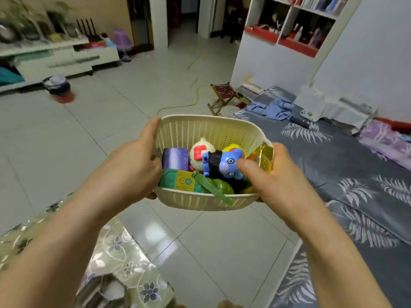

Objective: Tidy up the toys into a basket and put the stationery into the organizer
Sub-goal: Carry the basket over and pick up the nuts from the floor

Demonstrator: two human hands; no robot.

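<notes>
A cream slotted basket (206,130) hangs above the tiled floor at the centre of the head view. My left hand (135,165) grips its left rim, thumb up along the edge. My right hand (273,176) grips the right rim, with the thumb lying inside on the toys. Several toys fill the basket: a blue figure with a black band (224,164), a white round figure with a red bow (200,152), a purple block (174,157), a green and yellow toy (184,181), a green strip (211,188) sticking over the front rim, and a gold piece (264,156) at the right wall.
A table with a floral cloth (115,258) is at the lower left, an organizer (100,292) on it. A grey leaf-print mattress (344,170) lies to the right. A small folding stool (224,96), a yellow cable (189,103), a bin (56,85) and shelves stand farther off.
</notes>
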